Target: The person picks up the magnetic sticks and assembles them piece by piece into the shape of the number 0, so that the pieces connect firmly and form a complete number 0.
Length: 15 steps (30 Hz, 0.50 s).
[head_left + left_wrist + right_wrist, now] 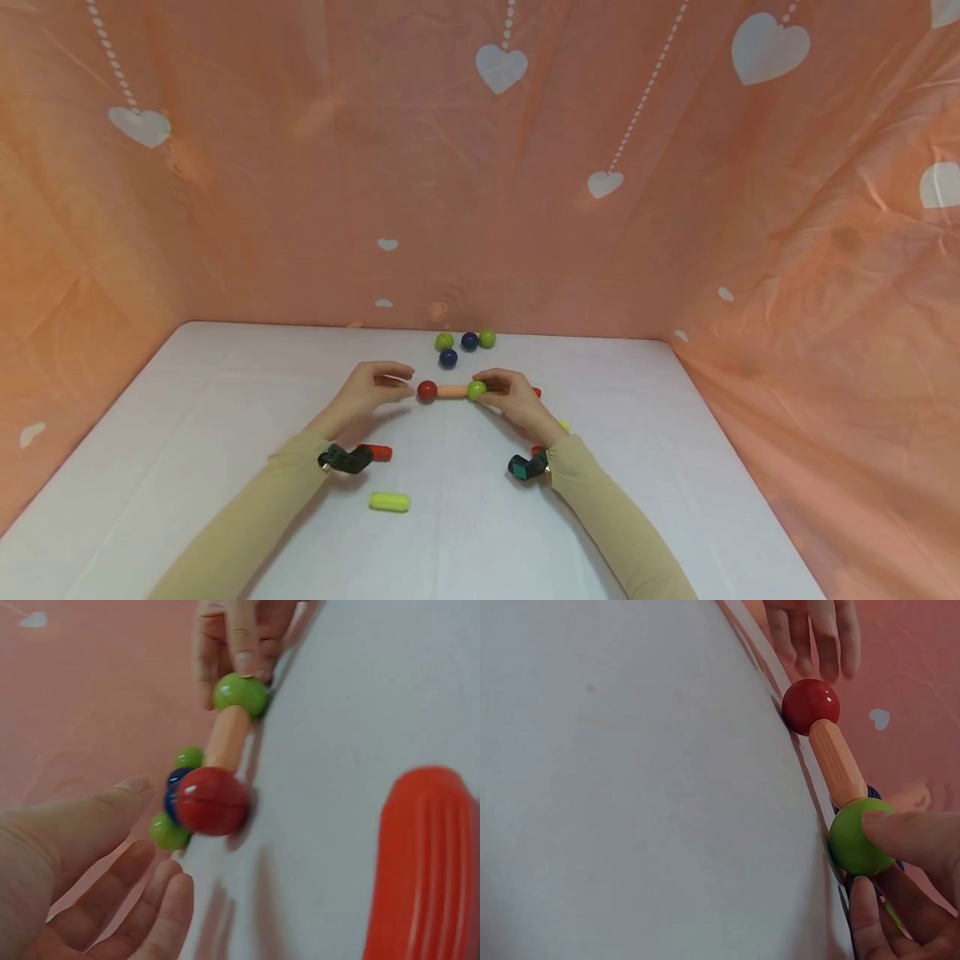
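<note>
Over the table [450, 542], toward twelve o'clock, the left hand [369, 387] is held empty, thumb parted from fingers; the right hand [517, 400] is set in a pinch. Between them a stick [452, 392], likely light and stiff, is seen, its grooved sides best gripped; the smooth red ball [427, 391] at nine o'clock and pinched green ball [476, 390] at three may slip. No writing is legible.

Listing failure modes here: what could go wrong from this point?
The right hand grips only the green ball on the peach stick, so the red ball opposite might swing, as the left hand isn't holding it. The nearer blue ball sits behind and might roll if nudged.
</note>
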Each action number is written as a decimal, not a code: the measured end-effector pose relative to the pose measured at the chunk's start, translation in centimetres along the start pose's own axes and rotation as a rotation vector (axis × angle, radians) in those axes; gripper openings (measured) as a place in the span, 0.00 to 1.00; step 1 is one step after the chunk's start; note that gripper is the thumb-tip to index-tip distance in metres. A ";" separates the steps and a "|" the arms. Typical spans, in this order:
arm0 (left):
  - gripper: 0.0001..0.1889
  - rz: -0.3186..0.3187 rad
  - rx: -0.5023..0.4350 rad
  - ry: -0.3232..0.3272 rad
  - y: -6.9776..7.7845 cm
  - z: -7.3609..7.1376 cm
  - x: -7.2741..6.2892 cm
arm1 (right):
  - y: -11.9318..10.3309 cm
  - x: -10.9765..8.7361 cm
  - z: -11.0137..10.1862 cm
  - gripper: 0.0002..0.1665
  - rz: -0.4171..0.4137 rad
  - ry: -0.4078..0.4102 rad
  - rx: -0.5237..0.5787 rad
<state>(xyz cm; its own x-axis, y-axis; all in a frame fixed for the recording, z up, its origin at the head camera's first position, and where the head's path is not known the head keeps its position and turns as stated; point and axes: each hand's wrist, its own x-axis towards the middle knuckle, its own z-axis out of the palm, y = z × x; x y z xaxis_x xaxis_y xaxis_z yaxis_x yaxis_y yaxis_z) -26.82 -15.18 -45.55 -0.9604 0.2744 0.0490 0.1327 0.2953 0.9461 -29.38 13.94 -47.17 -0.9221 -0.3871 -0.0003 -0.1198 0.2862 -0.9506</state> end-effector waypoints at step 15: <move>0.27 0.039 0.067 -0.238 -1.0 -4.4 -5.5 | 0.0 0.0 0.0 0.21 -0.001 0.009 0.008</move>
<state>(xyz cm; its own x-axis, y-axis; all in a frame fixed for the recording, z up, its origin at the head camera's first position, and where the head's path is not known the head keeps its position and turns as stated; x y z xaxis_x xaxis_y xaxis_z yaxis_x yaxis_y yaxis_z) -22.78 -20.98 -45.38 -0.8704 0.4923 0.0007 0.1919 0.3379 0.9214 -29.33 13.92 -47.15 -0.9251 -0.3796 0.0034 -0.1181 0.2792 -0.9530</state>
